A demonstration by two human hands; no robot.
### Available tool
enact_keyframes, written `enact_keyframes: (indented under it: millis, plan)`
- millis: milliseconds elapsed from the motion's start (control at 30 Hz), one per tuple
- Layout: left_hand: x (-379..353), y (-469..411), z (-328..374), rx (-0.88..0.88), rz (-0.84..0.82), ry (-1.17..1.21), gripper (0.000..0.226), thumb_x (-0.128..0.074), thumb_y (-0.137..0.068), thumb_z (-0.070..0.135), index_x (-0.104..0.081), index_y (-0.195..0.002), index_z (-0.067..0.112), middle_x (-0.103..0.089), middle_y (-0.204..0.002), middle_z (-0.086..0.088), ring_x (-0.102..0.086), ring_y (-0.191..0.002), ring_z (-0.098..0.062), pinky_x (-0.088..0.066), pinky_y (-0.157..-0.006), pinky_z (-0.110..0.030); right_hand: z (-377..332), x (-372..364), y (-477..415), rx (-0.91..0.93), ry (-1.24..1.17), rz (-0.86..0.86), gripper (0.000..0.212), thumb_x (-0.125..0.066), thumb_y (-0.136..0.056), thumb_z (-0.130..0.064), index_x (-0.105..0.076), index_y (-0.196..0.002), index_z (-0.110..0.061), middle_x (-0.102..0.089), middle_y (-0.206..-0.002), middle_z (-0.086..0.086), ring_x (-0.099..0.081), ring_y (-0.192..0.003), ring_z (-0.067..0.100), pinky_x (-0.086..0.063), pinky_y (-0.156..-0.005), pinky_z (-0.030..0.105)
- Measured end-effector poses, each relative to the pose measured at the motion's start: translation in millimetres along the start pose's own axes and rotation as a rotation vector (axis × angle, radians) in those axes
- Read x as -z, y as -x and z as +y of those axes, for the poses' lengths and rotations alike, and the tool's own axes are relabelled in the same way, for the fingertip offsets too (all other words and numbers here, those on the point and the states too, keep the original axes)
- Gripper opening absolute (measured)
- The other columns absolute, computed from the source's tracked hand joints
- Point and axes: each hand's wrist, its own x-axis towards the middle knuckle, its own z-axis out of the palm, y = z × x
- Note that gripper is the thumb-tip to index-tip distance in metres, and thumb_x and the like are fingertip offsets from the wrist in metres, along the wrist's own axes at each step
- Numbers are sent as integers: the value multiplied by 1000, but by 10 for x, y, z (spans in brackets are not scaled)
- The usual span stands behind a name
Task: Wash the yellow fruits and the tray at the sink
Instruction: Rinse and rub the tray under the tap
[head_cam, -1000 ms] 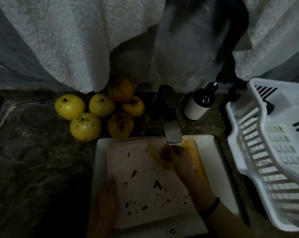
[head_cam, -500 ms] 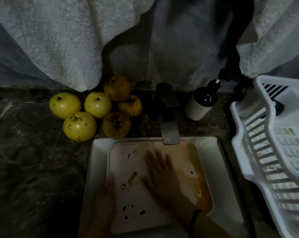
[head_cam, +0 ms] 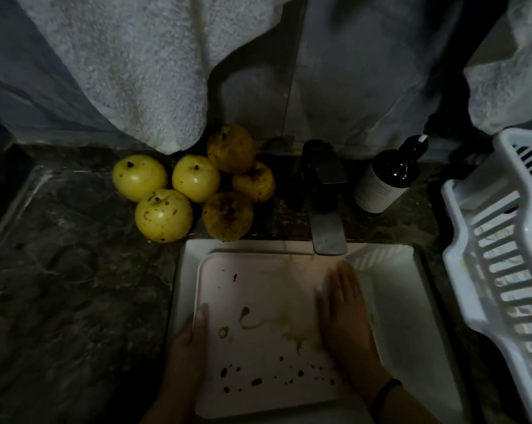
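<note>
A pale pink tray with dark brown spots and smears lies in the white square sink, under the grey faucet. My left hand grips the tray's left rim, thumb on top. My right hand lies flat, fingers together, on the tray's right side, blurred with motion. Several spotted yellow fruits sit in a cluster on the dark counter behind the sink's left corner.
A dark soap bottle stands right of the faucet. A white slatted dish rack fills the right side. Grey towels hang over the back wall. Dark marble counter stretches left of the sink.
My right hand has slid from under the faucet down and across the tray to its right side, spreading the brown stains into smears. My left hand keeps its hold on the rim.
</note>
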Motion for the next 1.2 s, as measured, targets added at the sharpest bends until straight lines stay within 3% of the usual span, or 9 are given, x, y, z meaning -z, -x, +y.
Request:
enact_keyframes:
  millis: [133,267,400,567,667,767,867,967,1200]
  plan:
    - [-62,-16,-93,-17,-23,-15,65,-32,-81,66,-68,-108,19,-70,-100,-8,-64,-98,-28,-48,-95,-48,-335,-79,88,69,-30,-153,76,12,-85,-65,5,-150,-24,6,-159,3,8,-147,20,14,-115,34]
    - [-22,18,-14,-23,-17,55,38,-35,-96,41,-62,-111,18,-61,-98,-3,-57,-108,-27,-41,-97,-35,-314,-172,189,321,25,-250,58,-5,-98,-56,-16,-148,-30,-18,-156,2,-22,-144,26,-11,-113,40]
    - [-34,-41,-52,-17,-28,46,47,-33,-100,36,-55,-130,8,-57,-126,-16,-51,-120,-31,-36,-101,-36,143,-113,82,61,60,-171,98,29,-70,-73,1,-151,-27,11,-159,0,10,-147,20,3,-120,40]
    - [-135,-144,-174,-2,-34,20,48,-32,-99,43,-59,-125,14,-61,-123,-15,-55,-115,-31,-41,-101,-41,15,-73,30,-102,80,-209,68,-3,-95,-57,5,-152,-20,10,-160,4,14,-146,20,11,-117,40]
    - [-155,-197,-218,-28,-13,9,40,-33,-101,35,-62,-115,12,-64,-109,-14,-56,-110,-32,-42,-93,-35,-178,-217,104,107,41,-197,77,5,-90,-64,-5,-152,-20,4,-159,2,10,-146,18,13,-118,34]
    - [-160,-227,-317,-54,-12,-23,42,-34,-102,28,-59,-124,2,-59,-123,-20,-53,-117,-32,-38,-99,-37,-251,-269,130,404,89,-205,65,-8,-97,-58,-18,-150,-21,-14,-158,4,-4,-147,20,2,-118,33]
    - [-172,-233,-404,-43,3,-14,41,-36,-101,26,-60,-121,0,-60,-121,-21,-53,-117,-33,-38,-100,-37,-89,-143,32,211,78,-154,71,2,-92,-64,-5,-152,-25,7,-158,-1,9,-147,19,15,-116,32]
    - [-196,-233,-416,-31,11,12,41,-35,-101,31,-62,-119,6,-63,-110,-16,-57,-111,-29,-41,-96,-36,-43,-62,-62,-172,44,-99,64,-17,-100,-50,-5,-153,-17,-2,-161,8,1,-148,25,4,-119,39]
    - [-176,-161,-281,-117,-18,28,37,-33,-101,32,-60,-120,13,-60,-102,0,-52,-103,-17,-37,-92,-26,-790,-380,-22,65,-80,-125,79,0,-84,-60,-2,-153,-21,17,-155,4,14,-146,24,18,-115,34]
